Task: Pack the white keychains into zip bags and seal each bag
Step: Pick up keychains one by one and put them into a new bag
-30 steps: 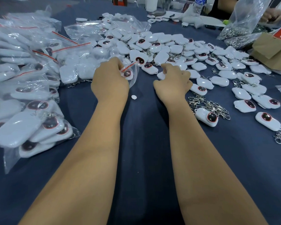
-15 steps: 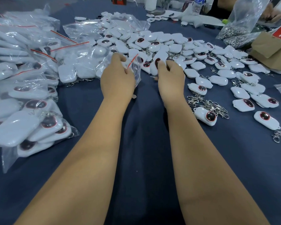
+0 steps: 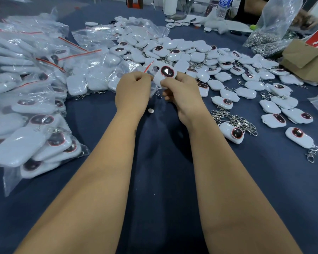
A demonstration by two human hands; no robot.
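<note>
Blue table (image 3: 163, 180), centre frame: right hand (image 3: 182, 92) has lifted a keychain (image 3: 164, 75) off the pile.
Left hand (image 3: 132, 90) pinches a zip bag (image 3: 151, 70), seemingly open; loading comes next.

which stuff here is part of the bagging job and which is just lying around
Job: keychain in right hand; zip bag in left hand; loose keychains; packed bags.
Lying about: water bottle; cardboard box; bag of metal clips.

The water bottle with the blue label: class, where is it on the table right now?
In the head view, the water bottle stands at the table's far edge, right of centre, beyond the loose keychain pile and left of the clear bag of metal clasps.
</note>
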